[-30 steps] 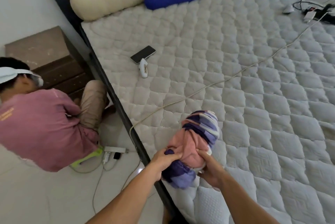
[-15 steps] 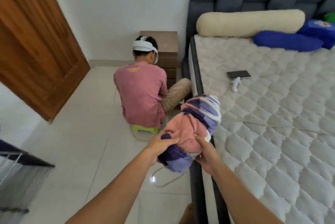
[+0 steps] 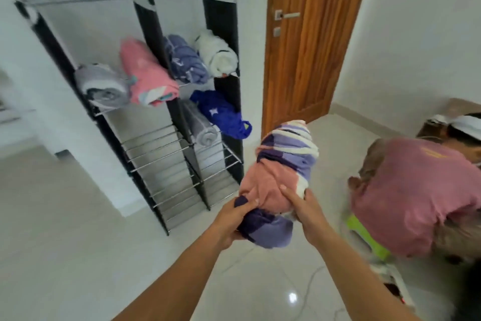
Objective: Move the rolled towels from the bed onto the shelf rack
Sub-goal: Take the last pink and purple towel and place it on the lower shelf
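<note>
I hold a rolled towel (image 3: 279, 177), striped purple, white and pink, out in front of me above the floor. My left hand (image 3: 231, 219) grips its lower left side and my right hand (image 3: 303, 203) its lower right side. The black shelf rack (image 3: 153, 143) with chrome bars stands to the left against the white wall. Its upper shelf carries a grey roll (image 3: 104, 85), a pink roll (image 3: 147, 73), a purple roll (image 3: 186, 61) and a white roll (image 3: 217, 54). One level lower lie a grey roll (image 3: 200, 127) and a blue one (image 3: 221, 113). The bed is out of view.
A closed wooden door (image 3: 309, 42) stands right of the rack. A person in a pink shirt (image 3: 411, 195) crouches on a green stool (image 3: 367, 234) at the right. The lower left shelf bars (image 3: 161, 154) hold nothing. Glossy white tile floor (image 3: 78, 242) lies between me and the rack.
I have turned left from the bed with the towel in both hands. The bed has left the view and the shelf rack and door have come in; the crouching person is now at the right.
</note>
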Demonstrator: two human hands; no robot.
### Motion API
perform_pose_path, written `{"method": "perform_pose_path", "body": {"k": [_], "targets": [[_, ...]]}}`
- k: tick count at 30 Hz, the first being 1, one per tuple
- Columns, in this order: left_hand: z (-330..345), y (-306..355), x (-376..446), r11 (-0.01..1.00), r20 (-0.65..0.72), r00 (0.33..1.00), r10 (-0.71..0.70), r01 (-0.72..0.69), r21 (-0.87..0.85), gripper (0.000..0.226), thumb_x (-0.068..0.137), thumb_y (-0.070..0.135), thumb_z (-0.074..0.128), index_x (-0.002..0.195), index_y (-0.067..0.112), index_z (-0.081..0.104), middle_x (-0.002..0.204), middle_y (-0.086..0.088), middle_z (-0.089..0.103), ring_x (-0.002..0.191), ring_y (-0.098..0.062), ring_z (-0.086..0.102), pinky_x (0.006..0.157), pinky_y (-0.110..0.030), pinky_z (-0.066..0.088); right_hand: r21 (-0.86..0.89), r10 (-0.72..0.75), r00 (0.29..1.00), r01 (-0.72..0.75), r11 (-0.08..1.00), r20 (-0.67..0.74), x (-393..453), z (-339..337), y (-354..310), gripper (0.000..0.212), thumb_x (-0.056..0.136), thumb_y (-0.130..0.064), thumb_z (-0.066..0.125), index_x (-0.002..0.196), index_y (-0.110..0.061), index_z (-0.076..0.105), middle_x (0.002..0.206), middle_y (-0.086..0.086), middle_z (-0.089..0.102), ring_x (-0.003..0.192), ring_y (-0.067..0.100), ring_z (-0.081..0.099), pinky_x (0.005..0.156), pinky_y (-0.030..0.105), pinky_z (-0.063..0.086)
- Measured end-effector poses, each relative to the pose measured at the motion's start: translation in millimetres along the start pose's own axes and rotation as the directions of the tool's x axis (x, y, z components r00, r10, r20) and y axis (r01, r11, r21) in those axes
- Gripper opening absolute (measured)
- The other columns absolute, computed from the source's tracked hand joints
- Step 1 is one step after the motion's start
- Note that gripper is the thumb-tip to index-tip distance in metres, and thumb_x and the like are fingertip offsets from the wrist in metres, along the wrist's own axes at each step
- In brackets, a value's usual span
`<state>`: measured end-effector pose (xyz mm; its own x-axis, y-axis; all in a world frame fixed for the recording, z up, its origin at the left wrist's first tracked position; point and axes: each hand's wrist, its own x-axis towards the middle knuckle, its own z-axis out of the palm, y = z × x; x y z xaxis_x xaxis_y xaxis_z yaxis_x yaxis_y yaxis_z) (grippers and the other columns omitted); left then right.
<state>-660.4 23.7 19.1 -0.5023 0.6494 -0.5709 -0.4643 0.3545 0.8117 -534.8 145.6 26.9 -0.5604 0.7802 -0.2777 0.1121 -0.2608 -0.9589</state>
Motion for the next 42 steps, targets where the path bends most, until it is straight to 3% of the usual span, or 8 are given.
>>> {"method": "perform_pose_path", "body": {"k": [5, 9, 14, 17, 28, 32, 35, 42], "targets": [[-92, 13, 12, 0.976, -0.172, 0.983, -0.07, 0.032, -0.214, 0.025, 0.084, 0.03, 0.071, 0.106, 0.023, 0.062, 0.105, -0.007, 0.071, 0.092, -0.03, 0.067, 0.075, -0.052, 0.058, -0.156, 0.037, 0.975, -0.002, 0.988, 0.219, 57, 113, 1, 0.074, 0.071, -0.045, 0.076, 0.133, -0.018, 0.049, 0.127, 0.001, 0.059, 0.113, 0.025, 0.058, 0.101, 0.043, 0.047], [-147, 24, 38, 0.946, -0.241, 0.958, -0.154, 0.072, -0.316, 0.03, 0.084, 0.027, 0.07, 0.111, 0.019, 0.061, 0.111, -0.012, 0.068, 0.094, -0.033, 0.065, 0.07, -0.051, 0.058, -0.254, 0.113, 0.942, -0.031, 0.967, 0.315, 114, 188, 13, 0.064, 0.078, -0.031, 0.074, 0.132, -0.01, 0.047, 0.119, 0.006, 0.057, 0.101, 0.024, 0.054, 0.085, 0.031, 0.043], [-188, 57, 85, 0.911, -0.324, 0.906, -0.272, 0.133, -0.391, 0.018, 0.085, 0.024, 0.068, 0.099, 0.017, 0.06, 0.108, -0.012, 0.066, 0.102, -0.036, 0.061, 0.089, -0.06, 0.051, -0.367, 0.234, 0.895, -0.087, 0.926, 0.379, 183, 257, 18, 0.057, 0.078, -0.028, 0.071, 0.127, -0.01, 0.048, 0.11, 0.007, 0.056, 0.095, 0.024, 0.053, 0.078, 0.029, 0.04], [-205, 81, 116, 0.902, -0.345, 0.899, -0.27, 0.11, -0.418, 0.017, 0.085, 0.024, 0.068, 0.098, 0.016, 0.06, 0.107, -0.014, 0.066, 0.099, -0.035, 0.061, 0.086, -0.059, 0.053, -0.395, 0.271, 0.868, -0.095, 0.914, 0.416, 223, 289, 10, 0.053, 0.078, -0.027, 0.071, 0.125, -0.012, 0.052, 0.114, 0.008, 0.06, 0.097, 0.025, 0.056, 0.078, 0.029, 0.042], [-262, 131, 213, 0.875, -0.355, 0.885, -0.3, 0.107, -0.472, 0.034, 0.078, 0.024, 0.073, 0.109, 0.013, 0.063, 0.115, -0.017, 0.066, 0.102, -0.037, 0.062, 0.07, -0.052, 0.058, -0.505, 0.352, 0.839, -0.108, 0.856, 0.416, 329, 369, -1, 0.087, 0.06, -0.046, 0.068, 0.134, -0.006, 0.046, 0.128, 0.014, 0.058, 0.112, 0.03, 0.058, 0.094, 0.038, 0.049], [-297, 141, 245, 0.895, -0.371, 0.883, -0.287, 0.108, -0.433, 0.039, 0.08, 0.028, 0.072, 0.114, 0.012, 0.063, 0.113, -0.017, 0.068, 0.102, -0.036, 0.063, 0.071, -0.052, 0.058, -0.564, 0.377, 0.829, -0.093, 0.821, 0.412, 354, 402, 3, 0.077, 0.072, -0.047, 0.064, 0.133, -0.003, 0.046, 0.126, 0.015, 0.059, 0.108, 0.029, 0.06, 0.079, 0.029, 0.049], [-318, 147, 267, 0.916, -0.412, 0.871, -0.268, 0.099, -0.388, 0.039, 0.08, 0.028, 0.072, 0.114, 0.012, 0.062, 0.107, -0.013, 0.067, 0.098, -0.033, 0.061, 0.069, -0.05, 0.057, -0.659, 0.385, 0.84, -0.043, 0.751, 0.383, 374, 425, 8, 0.1, 0.061, -0.062, 0.056, 0.141, -0.004, 0.038, 0.137, 0.014, 0.053, 0.12, 0.031, 0.054, 0.096, 0.034, 0.046], [-346, 143, 310, 0.887, -0.513, 0.849, -0.127, -0.134, -0.442, 0.024, 0.085, 0.015, 0.069, 0.107, 0.013, 0.06, 0.087, -0.01, 0.069, 0.076, -0.025, 0.066, 0.051, -0.034, 0.057, -0.618, 0.341, 0.851, -0.024, 0.786, 0.4, 409, 469, 27, 0.086, 0.068, -0.049, 0.065, 0.14, -0.006, 0.042, 0.136, 0.012, 0.056, 0.119, 0.029, 0.056, 0.101, 0.04, 0.046]]}}
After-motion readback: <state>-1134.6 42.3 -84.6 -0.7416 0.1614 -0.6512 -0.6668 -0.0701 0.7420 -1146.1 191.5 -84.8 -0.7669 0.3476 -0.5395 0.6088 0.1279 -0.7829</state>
